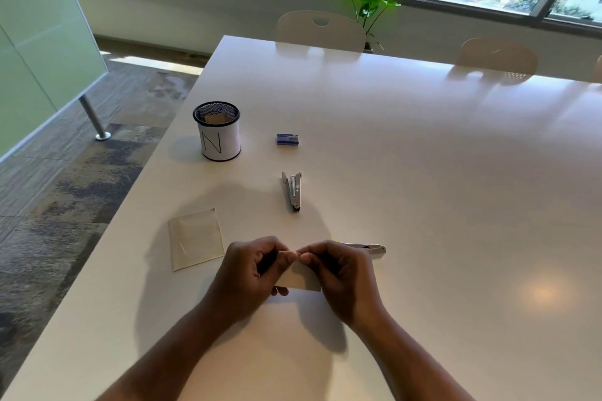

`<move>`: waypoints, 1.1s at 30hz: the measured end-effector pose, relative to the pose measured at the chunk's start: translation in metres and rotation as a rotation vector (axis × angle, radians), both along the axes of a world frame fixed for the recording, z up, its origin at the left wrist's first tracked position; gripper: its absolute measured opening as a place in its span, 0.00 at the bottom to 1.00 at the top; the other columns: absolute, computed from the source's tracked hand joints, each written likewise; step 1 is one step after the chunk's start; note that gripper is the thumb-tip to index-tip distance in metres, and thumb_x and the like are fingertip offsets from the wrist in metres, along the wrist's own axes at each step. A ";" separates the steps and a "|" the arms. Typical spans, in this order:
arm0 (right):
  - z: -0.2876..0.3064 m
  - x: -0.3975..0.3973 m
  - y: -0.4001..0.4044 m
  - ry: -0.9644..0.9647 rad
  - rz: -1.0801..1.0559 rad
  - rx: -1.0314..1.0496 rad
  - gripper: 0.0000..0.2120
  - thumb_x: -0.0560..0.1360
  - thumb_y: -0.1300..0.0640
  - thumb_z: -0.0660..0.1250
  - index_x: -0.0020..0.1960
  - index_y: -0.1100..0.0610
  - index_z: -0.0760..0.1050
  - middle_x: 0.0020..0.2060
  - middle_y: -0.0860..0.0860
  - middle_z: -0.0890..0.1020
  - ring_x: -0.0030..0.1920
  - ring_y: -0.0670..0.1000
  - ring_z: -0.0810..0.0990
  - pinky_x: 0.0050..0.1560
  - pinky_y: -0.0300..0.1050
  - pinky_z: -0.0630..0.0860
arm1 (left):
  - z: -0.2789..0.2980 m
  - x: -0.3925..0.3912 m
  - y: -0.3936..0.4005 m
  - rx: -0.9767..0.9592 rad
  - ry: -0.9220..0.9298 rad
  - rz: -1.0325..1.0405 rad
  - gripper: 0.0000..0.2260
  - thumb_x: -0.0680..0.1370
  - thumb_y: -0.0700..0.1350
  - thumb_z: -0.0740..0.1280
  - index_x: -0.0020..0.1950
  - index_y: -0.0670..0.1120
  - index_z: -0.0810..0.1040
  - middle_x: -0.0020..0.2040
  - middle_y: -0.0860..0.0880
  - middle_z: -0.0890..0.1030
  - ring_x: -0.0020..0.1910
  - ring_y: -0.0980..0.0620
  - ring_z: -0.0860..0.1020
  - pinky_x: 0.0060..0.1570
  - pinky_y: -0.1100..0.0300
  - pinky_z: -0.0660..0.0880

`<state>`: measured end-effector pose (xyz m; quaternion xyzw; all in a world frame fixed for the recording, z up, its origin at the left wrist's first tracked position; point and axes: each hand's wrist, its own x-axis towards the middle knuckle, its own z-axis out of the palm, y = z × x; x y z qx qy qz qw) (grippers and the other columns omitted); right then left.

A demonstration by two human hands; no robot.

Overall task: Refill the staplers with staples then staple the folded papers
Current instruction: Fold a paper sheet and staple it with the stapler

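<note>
A small folded paper (301, 277) is held just above the white table (423, 172). My left hand (252, 270) and my right hand (338, 273) both pinch its top edge, fingertips almost meeting. A second folded paper (195, 239) lies flat to the left. One silver stapler (293, 190) lies open in the middle of the table beyond my hands. Another stapler (371, 249) lies behind my right hand, partly hidden by it. A blue staple box (288, 139) sits farther back.
A black mesh cup (217, 133) with a white label marked N stands at the back left and holds folded papers. The table's left edge runs diagonally close to it. Chairs (321, 30) stand along the far side.
</note>
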<state>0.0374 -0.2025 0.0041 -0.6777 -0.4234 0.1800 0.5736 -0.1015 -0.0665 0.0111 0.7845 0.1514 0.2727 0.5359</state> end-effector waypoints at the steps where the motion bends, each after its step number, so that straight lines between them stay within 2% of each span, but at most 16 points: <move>1: 0.000 0.000 0.001 0.009 -0.005 0.001 0.08 0.77 0.64 0.75 0.51 0.51 0.87 0.45 0.48 0.89 0.49 0.51 0.88 0.53 0.50 0.86 | 0.001 0.000 0.000 0.032 -0.019 0.006 0.05 0.78 0.50 0.71 0.47 0.50 0.83 0.36 0.52 0.85 0.30 0.53 0.85 0.28 0.60 0.81; 4: 0.001 0.000 0.002 0.027 -0.085 -0.027 0.02 0.75 0.53 0.76 0.48 0.48 0.86 0.42 0.46 0.89 0.44 0.49 0.88 0.47 0.52 0.86 | 0.002 -0.002 0.001 0.048 -0.068 0.042 0.06 0.78 0.52 0.70 0.48 0.51 0.83 0.37 0.55 0.84 0.32 0.54 0.86 0.29 0.61 0.82; 6: 0.001 0.001 0.000 -0.080 -0.144 -0.043 0.06 0.74 0.47 0.77 0.45 0.50 0.86 0.38 0.44 0.88 0.40 0.48 0.87 0.42 0.51 0.86 | 0.001 -0.002 0.002 0.041 -0.082 0.071 0.06 0.78 0.51 0.70 0.47 0.49 0.83 0.37 0.54 0.85 0.33 0.53 0.86 0.28 0.58 0.82; 10: 0.001 0.001 -0.002 -0.339 -0.208 0.032 0.06 0.75 0.49 0.78 0.41 0.50 0.84 0.34 0.41 0.84 0.36 0.46 0.83 0.35 0.40 0.79 | -0.001 0.001 0.003 0.084 -0.109 0.095 0.06 0.79 0.46 0.70 0.46 0.45 0.84 0.36 0.53 0.85 0.31 0.54 0.85 0.29 0.62 0.80; 14: 0.005 -0.001 0.000 -0.362 -0.208 0.107 0.11 0.76 0.47 0.74 0.39 0.52 0.81 0.33 0.42 0.81 0.34 0.45 0.79 0.34 0.36 0.74 | 0.000 0.001 0.001 0.116 -0.145 0.115 0.07 0.79 0.47 0.71 0.45 0.45 0.85 0.35 0.55 0.84 0.31 0.55 0.84 0.31 0.65 0.78; 15: 0.005 0.000 0.000 -0.360 -0.202 0.115 0.11 0.76 0.47 0.74 0.39 0.52 0.82 0.33 0.43 0.82 0.34 0.45 0.79 0.34 0.36 0.74 | 0.000 0.001 0.001 0.097 -0.150 0.114 0.07 0.78 0.47 0.71 0.44 0.45 0.85 0.35 0.55 0.84 0.30 0.54 0.84 0.30 0.64 0.78; 18: 0.003 0.005 -0.002 -0.356 -0.177 0.118 0.10 0.77 0.50 0.75 0.41 0.54 0.83 0.34 0.45 0.82 0.35 0.46 0.79 0.33 0.45 0.76 | -0.001 0.003 0.003 0.048 -0.127 0.080 0.08 0.78 0.48 0.70 0.44 0.44 0.85 0.34 0.54 0.85 0.30 0.52 0.84 0.30 0.63 0.78; 20: 0.002 0.008 -0.004 -0.379 -0.168 0.113 0.08 0.77 0.49 0.75 0.42 0.53 0.85 0.35 0.44 0.82 0.37 0.45 0.79 0.35 0.45 0.76 | -0.003 0.003 0.003 0.067 -0.100 0.068 0.07 0.79 0.47 0.70 0.44 0.46 0.84 0.34 0.54 0.84 0.29 0.51 0.84 0.29 0.62 0.79; 23: 0.004 0.015 -0.007 -0.390 -0.191 0.074 0.11 0.75 0.41 0.75 0.45 0.48 0.87 0.39 0.41 0.84 0.40 0.45 0.82 0.39 0.46 0.79 | -0.004 0.002 0.004 0.076 -0.081 0.122 0.05 0.78 0.48 0.70 0.44 0.50 0.83 0.35 0.55 0.83 0.28 0.51 0.83 0.27 0.60 0.80; 25: 0.006 0.024 -0.010 -0.427 -0.259 0.051 0.17 0.73 0.34 0.74 0.47 0.47 0.87 0.42 0.40 0.83 0.43 0.44 0.82 0.42 0.45 0.79 | -0.004 0.002 0.006 0.042 -0.073 0.164 0.05 0.78 0.49 0.70 0.43 0.52 0.83 0.35 0.55 0.83 0.27 0.51 0.82 0.26 0.60 0.79; 28: 0.007 0.043 -0.019 -0.542 -0.305 -0.029 0.22 0.70 0.30 0.73 0.51 0.47 0.87 0.49 0.40 0.83 0.50 0.45 0.82 0.50 0.43 0.78 | -0.003 0.001 0.007 0.012 -0.063 0.182 0.08 0.77 0.53 0.70 0.43 0.51 0.83 0.34 0.55 0.83 0.26 0.51 0.82 0.27 0.60 0.79; 33: 0.002 0.066 -0.038 -0.626 -0.096 -0.344 0.39 0.65 0.24 0.72 0.68 0.47 0.81 0.64 0.41 0.79 0.65 0.46 0.77 0.65 0.46 0.72 | -0.002 0.007 0.008 -0.044 -0.042 0.178 0.08 0.77 0.52 0.70 0.42 0.49 0.83 0.33 0.52 0.83 0.25 0.50 0.81 0.27 0.60 0.78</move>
